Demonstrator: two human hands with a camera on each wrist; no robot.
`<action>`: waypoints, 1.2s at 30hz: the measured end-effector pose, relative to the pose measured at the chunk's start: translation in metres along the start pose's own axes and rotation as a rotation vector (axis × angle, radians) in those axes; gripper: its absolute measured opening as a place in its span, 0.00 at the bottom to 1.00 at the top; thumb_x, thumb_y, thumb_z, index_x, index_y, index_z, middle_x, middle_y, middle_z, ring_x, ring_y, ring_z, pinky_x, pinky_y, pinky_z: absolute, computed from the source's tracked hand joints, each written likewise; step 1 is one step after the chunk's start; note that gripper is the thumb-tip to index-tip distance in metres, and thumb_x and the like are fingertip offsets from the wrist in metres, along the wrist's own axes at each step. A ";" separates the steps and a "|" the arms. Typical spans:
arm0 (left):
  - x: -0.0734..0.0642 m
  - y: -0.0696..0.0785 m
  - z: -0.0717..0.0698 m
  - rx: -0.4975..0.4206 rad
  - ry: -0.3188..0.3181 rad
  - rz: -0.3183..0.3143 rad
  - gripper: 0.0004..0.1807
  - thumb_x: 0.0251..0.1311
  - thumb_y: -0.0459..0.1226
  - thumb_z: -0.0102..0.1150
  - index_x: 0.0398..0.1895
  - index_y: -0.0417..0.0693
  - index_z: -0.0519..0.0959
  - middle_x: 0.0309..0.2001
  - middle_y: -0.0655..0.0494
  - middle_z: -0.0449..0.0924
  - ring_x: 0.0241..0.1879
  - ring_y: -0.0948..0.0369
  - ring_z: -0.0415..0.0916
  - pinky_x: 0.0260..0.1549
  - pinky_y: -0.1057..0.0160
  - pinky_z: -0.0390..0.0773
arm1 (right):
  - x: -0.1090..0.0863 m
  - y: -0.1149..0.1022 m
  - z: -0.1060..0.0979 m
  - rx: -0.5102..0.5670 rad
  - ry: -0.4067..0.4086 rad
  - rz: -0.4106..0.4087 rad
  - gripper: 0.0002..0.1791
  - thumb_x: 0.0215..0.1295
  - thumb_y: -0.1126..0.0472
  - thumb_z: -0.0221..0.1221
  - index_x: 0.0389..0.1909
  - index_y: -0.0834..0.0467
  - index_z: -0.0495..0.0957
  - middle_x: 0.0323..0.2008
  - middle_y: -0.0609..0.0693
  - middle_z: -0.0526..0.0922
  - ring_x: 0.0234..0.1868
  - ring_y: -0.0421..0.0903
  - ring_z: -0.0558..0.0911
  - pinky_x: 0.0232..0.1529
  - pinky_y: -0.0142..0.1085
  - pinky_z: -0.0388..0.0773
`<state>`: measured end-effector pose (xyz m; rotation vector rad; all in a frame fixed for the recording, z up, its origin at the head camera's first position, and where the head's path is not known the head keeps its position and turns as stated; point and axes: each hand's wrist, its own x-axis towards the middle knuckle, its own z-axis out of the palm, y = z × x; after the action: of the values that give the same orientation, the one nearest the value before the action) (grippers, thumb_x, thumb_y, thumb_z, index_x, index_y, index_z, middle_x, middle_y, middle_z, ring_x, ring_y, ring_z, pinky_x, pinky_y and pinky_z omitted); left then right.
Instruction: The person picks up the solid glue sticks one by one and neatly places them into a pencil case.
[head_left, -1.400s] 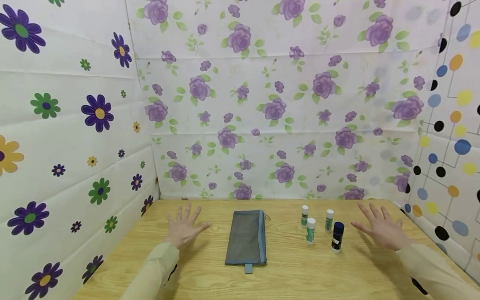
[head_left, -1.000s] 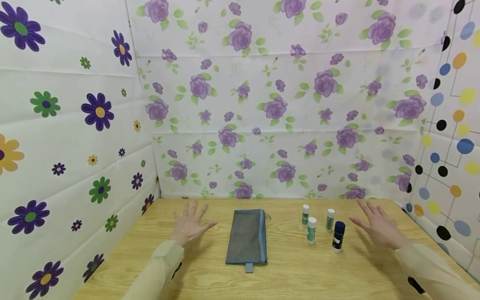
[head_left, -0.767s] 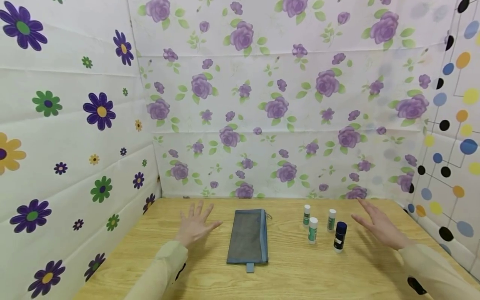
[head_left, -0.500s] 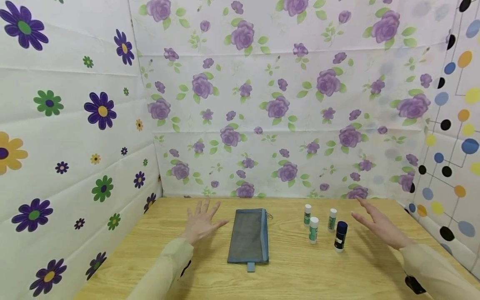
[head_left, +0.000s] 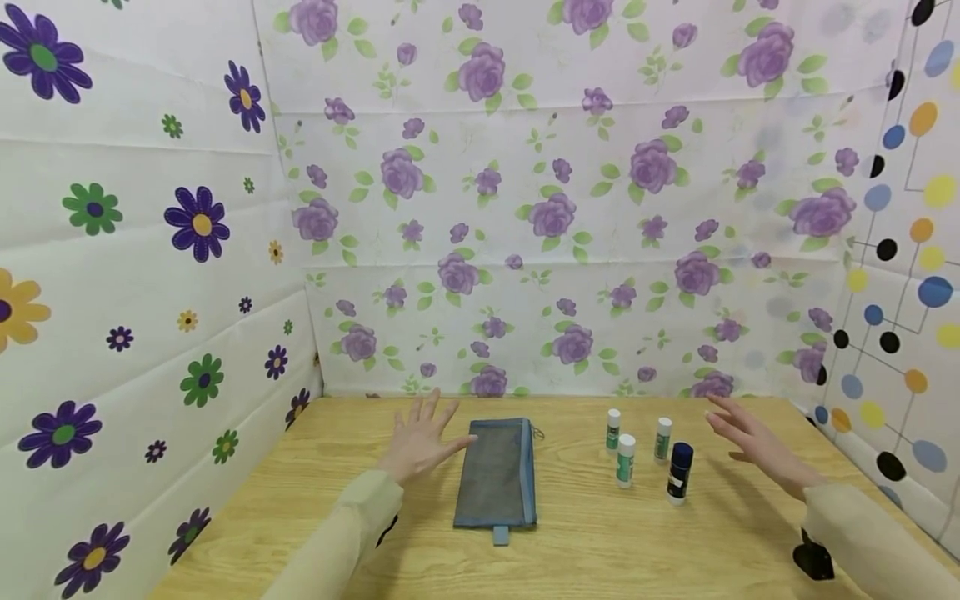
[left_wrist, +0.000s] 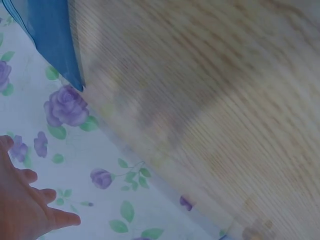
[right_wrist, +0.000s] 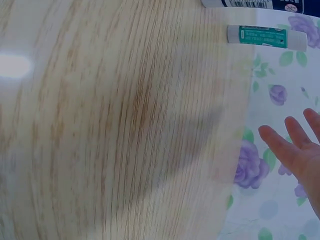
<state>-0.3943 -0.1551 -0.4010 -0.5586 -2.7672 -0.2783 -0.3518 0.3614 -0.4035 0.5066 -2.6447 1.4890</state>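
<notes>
On a light wood-grain table [head_left: 585,554], a flat, rectangular pouch of grey mesh with blue fabric edging [head_left: 489,475] lies left of the middle, its blue zip along the right side and its small tab pointing toward the near edge. The left hand [head_left: 420,443] has its fingers spread and holds nothing; its thumb tip overlaps the pouch's far left corner in the head view, and whether they touch I cannot tell. A broad strip of wood runs between the pouch and four upright tubes: three slim white-capped tubes with green labels [head_left: 626,461] and, nearest the person, a thicker black tube with a navy cap and white base [head_left: 679,473]. They stand near one another, with narrow gaps between. The right hand [head_left: 761,446] is apart from them on their right, fingers extended and holding nothing. The table's far edge meets a white backdrop printed with purple roses [head_left: 401,173]; the pouch and the tubes stand short of it, with more wood on the near side.
</notes>
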 end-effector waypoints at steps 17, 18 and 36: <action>0.005 0.018 0.007 0.032 -0.017 0.037 0.46 0.51 0.71 0.33 0.69 0.58 0.54 0.68 0.45 0.44 0.64 0.42 0.41 0.51 0.33 0.41 | 0.004 -0.005 0.005 0.330 -0.084 0.098 0.27 0.72 0.51 0.39 0.67 0.57 0.52 0.59 0.66 0.60 0.59 0.65 0.59 0.47 0.53 0.67; 0.005 0.019 0.008 0.042 -0.018 0.037 0.46 0.50 0.71 0.33 0.69 0.59 0.54 0.68 0.45 0.44 0.64 0.42 0.41 0.51 0.33 0.41 | 0.004 -0.005 0.006 0.327 -0.086 0.100 0.27 0.72 0.51 0.39 0.67 0.58 0.51 0.59 0.65 0.60 0.58 0.64 0.61 0.48 0.53 0.67; 0.011 0.039 0.018 0.037 -0.046 0.067 0.47 0.49 0.72 0.31 0.69 0.58 0.55 0.68 0.46 0.44 0.65 0.44 0.40 0.53 0.37 0.42 | 0.003 0.002 0.006 0.421 -0.174 0.064 0.25 0.72 0.57 0.40 0.66 0.62 0.54 0.60 0.66 0.59 0.57 0.58 0.65 0.50 0.53 0.63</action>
<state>-0.3929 -0.1118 -0.4088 -0.6549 -2.7851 -0.2005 -0.3550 0.3565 -0.4070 0.6067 -2.4838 2.1280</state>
